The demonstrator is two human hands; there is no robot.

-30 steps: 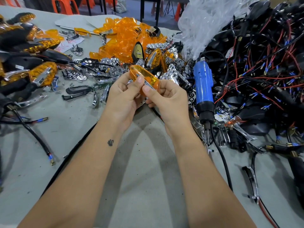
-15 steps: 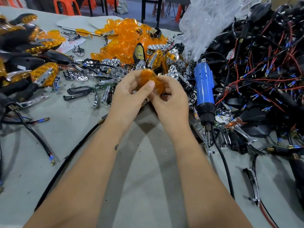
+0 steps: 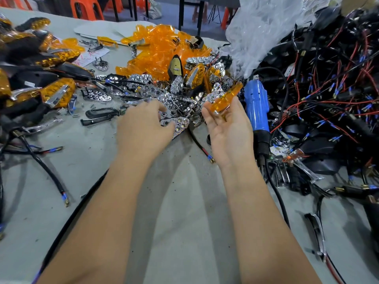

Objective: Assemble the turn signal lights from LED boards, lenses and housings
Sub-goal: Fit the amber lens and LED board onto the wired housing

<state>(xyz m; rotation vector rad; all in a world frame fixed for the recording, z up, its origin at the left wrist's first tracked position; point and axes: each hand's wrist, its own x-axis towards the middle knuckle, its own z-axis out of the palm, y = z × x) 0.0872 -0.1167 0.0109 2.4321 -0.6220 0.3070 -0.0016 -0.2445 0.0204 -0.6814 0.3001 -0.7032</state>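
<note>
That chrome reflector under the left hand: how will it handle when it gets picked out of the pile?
The chrome reflector looks like thin moulded plastic, so probably stiff and light. Its glossy plating may be slippery under the left hand. It lies flat among overlapping pieces, so lifting it will likely shift its neighbours rather than make it roll.

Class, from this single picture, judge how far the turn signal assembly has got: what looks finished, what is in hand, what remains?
Done: several assembled lights with amber lenses lie at the left. In hand: the right hand holds an amber lens, and the left hand reaches onto a chrome reflector piece in the pile. Left: a heap of loose amber lenses, many chrome reflectors and a tangle of wired black housings wait.
</note>
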